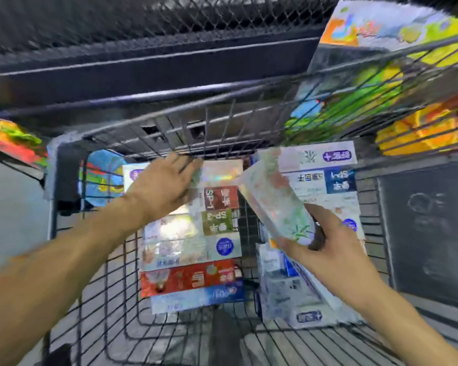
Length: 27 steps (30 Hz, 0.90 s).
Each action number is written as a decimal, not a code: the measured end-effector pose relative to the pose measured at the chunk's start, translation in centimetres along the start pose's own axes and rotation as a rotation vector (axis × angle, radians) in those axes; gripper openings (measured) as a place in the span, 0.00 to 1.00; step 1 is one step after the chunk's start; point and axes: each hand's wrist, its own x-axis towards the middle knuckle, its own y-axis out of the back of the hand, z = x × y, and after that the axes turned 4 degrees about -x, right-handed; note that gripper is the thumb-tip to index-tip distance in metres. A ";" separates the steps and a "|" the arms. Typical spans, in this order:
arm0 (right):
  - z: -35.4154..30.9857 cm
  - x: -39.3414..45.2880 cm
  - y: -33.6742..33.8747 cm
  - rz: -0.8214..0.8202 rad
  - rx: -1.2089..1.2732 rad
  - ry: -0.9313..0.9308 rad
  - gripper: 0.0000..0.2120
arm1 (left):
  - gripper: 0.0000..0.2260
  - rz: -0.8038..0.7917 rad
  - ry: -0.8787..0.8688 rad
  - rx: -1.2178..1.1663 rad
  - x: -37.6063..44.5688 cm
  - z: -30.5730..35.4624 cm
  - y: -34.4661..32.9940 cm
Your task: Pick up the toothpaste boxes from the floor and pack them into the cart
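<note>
I look down into a black wire cart [169, 328]. Several toothpaste boxes lie flat in a neat left stack [193, 247]; more white and blue boxes [320, 178] are piled on the cart's right side. My right hand [331, 247] grips one end of a pale toothpaste box with green leaf print [273, 204], holding it tilted above the piles. My left hand [167, 183] reaches to the far end of the left stack, its straight fingers resting on the topmost shiny box [220, 173]. The picture is blurred by motion.
Colourful packaged goods [381, 75] sit behind wire mesh at the upper right, and more of them [13, 143] at the left edge. A dark shelf [148, 64] runs across the top. A dark panel [428, 233] stands right of the cart.
</note>
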 end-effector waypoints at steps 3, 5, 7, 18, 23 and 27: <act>-0.3 -0.1 -0.3 -0.035 -0.095 0.009 0.21 | 0.30 0.109 0.041 0.109 -1.0 0.3 -0.7; -0.6 0.1 -0.6 -0.063 -0.204 0.026 0.23 | 0.33 0.132 0.132 0.144 -1.6 0.8 -0.6; -0.9 0.5 -0.9 -0.101 -0.291 0.020 0.27 | 0.33 0.111 0.210 0.151 -1.9 1.4 0.3; -3.0 6.4 -9.5 -0.101 -0.880 0.646 0.37 | 0.35 0.254 0.355 0.000 -12.4 0.9 5.9; -3.9 9.3 -13.7 0.084 -0.986 0.825 0.40 | 0.36 0.347 0.476 -0.143 -13.3 0.3 4.6; -3.9 11.0 -15.2 0.091 -1.106 0.819 0.46 | 0.35 0.385 0.486 -0.168 -13.2 0.3 4.4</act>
